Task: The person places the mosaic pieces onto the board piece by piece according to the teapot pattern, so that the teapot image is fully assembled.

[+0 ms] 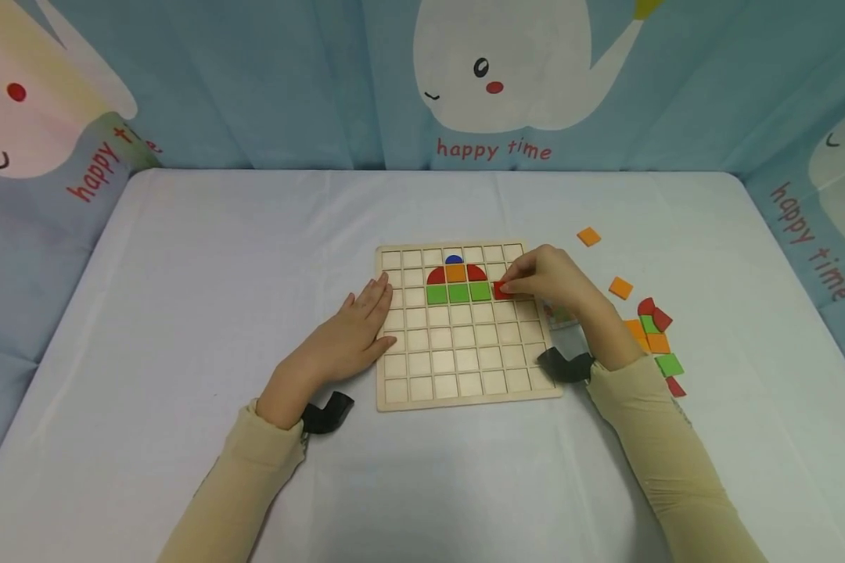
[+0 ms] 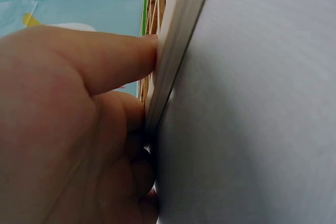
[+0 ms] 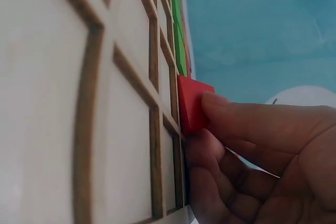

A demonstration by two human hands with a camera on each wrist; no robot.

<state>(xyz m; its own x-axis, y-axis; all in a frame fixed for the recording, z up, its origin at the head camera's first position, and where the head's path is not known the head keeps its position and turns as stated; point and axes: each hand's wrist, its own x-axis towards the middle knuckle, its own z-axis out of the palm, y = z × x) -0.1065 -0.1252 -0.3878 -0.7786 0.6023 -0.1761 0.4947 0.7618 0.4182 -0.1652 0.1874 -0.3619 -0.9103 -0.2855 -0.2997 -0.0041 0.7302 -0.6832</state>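
A wooden grid board (image 1: 458,363) lies on the white table. Three green square tiles (image 1: 458,293) sit in one row of its cells. Above them are an orange square tile (image 1: 455,273), a red curved tile (image 1: 436,275) on each side of it, and a blue half-round tile (image 1: 454,259). My right hand (image 1: 552,277) pinches a red tile (image 3: 193,103) between thumb and finger, over the cell right of the green row. My left hand (image 1: 352,332) rests along the board's left edge, fingers extended, thumb touching the rim in the left wrist view.
Loose orange, green and red tiles (image 1: 658,342) lie in a cluster right of the board, partly behind the right forearm. Two orange tiles (image 1: 588,236) lie farther back. Something small is partly hidden under the right hand. A blue printed curtain (image 1: 310,86) hangs behind the table.
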